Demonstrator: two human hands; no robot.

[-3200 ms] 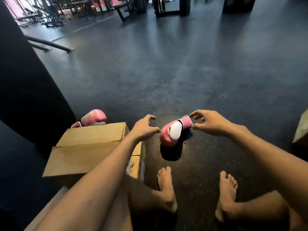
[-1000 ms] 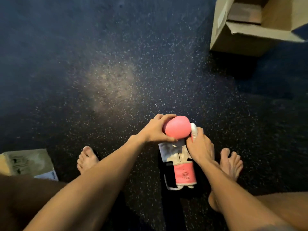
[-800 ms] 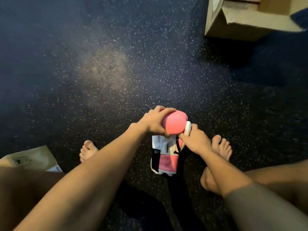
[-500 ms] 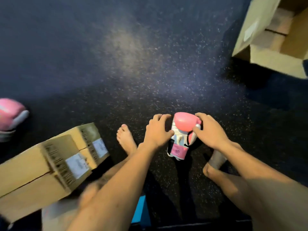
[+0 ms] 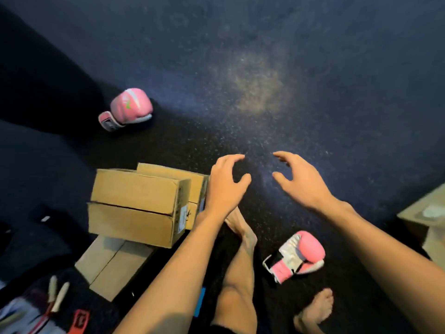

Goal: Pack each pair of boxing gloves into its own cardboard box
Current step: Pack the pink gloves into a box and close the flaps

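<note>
- Both hands hang above the floor (image 5: 240, 68) with nothing in them. The left hand (image 5: 224, 186) and the right hand (image 5: 298, 179) are spread, fingers loosely bent, palms turned towards each other with a gap between.
- The near glove (image 5: 298, 256), pink and white, lies on the floor under the right forearm, between the left leg (image 5: 238, 266) and the right foot (image 5: 315, 307). Neither hand touches it.
- The far glove (image 5: 127, 108) lies well apart from it, up and to the left beyond the boxes, beside a dark bulky shape.
- The closed box (image 5: 137, 201) sits on top of a small stack just left of the left hand, with its flaps shut. A box at the right edge (image 5: 423, 220) is cut off, so I cannot tell whether it is open.
- Risk: the two gloves are split across the floor, so one could get boxed alone or matched with the wrong partner.
- Risk: the near glove sits right by the feet, where a shift of weight could tread on it or kick it away.
- Risk: pulling the closed box off the stack carelessly could tip the boxes under and behind it.
- Risk: the flaps must be opened first, and doing that with a glove in hand invites a drop.
- Risk: the padded gloves will likely spring back and push the flaps up.
</note>
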